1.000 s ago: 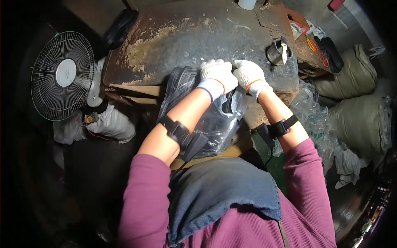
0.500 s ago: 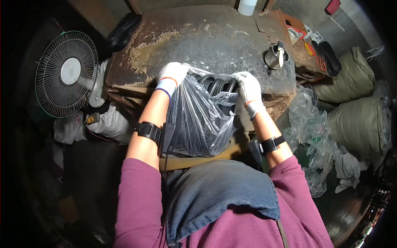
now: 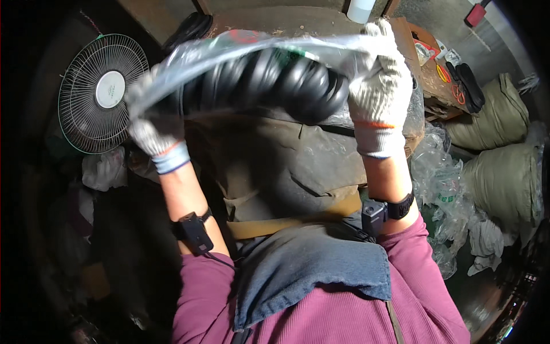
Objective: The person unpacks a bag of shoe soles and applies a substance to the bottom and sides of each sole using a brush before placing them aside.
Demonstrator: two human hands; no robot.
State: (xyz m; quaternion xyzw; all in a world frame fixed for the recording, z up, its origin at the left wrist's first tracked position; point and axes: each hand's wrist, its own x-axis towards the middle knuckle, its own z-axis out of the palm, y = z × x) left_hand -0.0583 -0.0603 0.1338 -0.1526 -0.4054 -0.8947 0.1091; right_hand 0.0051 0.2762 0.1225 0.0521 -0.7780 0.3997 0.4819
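A clear plastic bag point(image 3: 240, 49) stretches between my raised hands, with its taut edge running from one to the other. Several black, glossy rubber-looking rings point(image 3: 258, 86) lie stacked in a row inside it. White knit work gloves cover both hands. My left hand point(image 3: 153, 135), somewhat blurred, is closed on the bag's left corner. The bag's right corner is gripped by my right hand point(image 3: 381, 86), its fingers partly hidden in the plastic. Beneath the bag is the worn, dark bench point(image 3: 275, 17), mostly covered from sight.
A wire-caged fan point(image 3: 109, 89) stands at the left. Scissors with orange handles point(image 3: 458, 94) lie on a side table at the right. Green rolled bundles point(image 3: 504, 175) and crumpled plastic bags point(image 3: 444, 189) fill the right floor. A white container point(image 3: 360, 10) stands at the back.
Both hands have risen and spread apart, lifting the bag off the bench edge. It now hangs wide between them, with the rings in a row.
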